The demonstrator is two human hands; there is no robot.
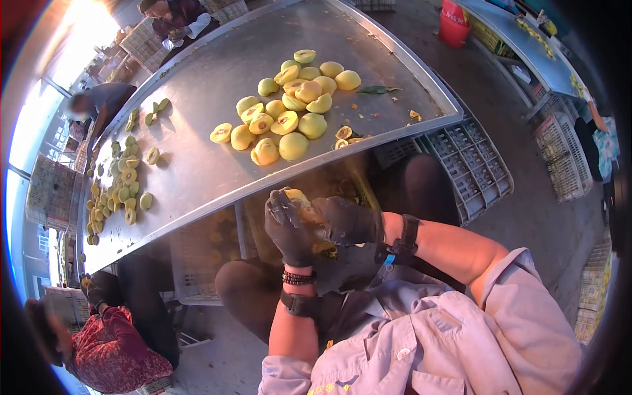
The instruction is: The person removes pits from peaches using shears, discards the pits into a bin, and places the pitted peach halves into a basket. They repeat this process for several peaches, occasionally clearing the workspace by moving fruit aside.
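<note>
Both of my hands are in dark gloves, held together over my lap just below the metal table's near edge. My left hand (pixel 288 227) is closed around a yellow peach (pixel 296 195), mostly hidden by its fingers. My right hand (pixel 349 220) presses against the same fruit from the other side with curled fingers; whether it also grips a tool is hidden. Beyond them on the table (pixel 197 105) lies a pile of yellow-green peaches (pixel 289 112), several cut in halves with reddish pit hollows. Small scraps (pixel 343 135) rest near the edge.
A grey plastic crate (pixel 471 164) stands beside the table at right. More cut fruit (pixel 122 181) lies at the table's left, where a person in red (pixel 118 349) sits. Other people are across the table and at far right. A red bucket (pixel 454 25) stands behind.
</note>
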